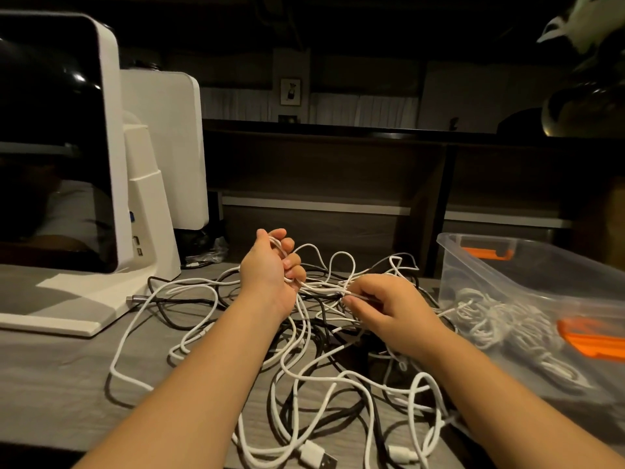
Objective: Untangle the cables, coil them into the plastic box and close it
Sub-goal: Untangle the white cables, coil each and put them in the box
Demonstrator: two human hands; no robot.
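Note:
A tangle of white and black cables [304, 360] sprawls over the grey table in front of me. My left hand [270, 265] is raised above the heap, palm toward me, fingers curled around loops of a white cable. My right hand [385, 308] is just to its right, lower, pinching the same white cable between thumb and fingers. The clear plastic box [527, 265] with orange latches stands at the right, open, with several coiled white cables [514, 330] inside it. No lid is in view.
A white monitor-like device [111, 164] on a stand [67, 299] fills the left side, with a second white panel [169, 147] behind it. Dark shelving [338, 184] runs along the back. USB plugs [321, 458] lie at the table's near edge.

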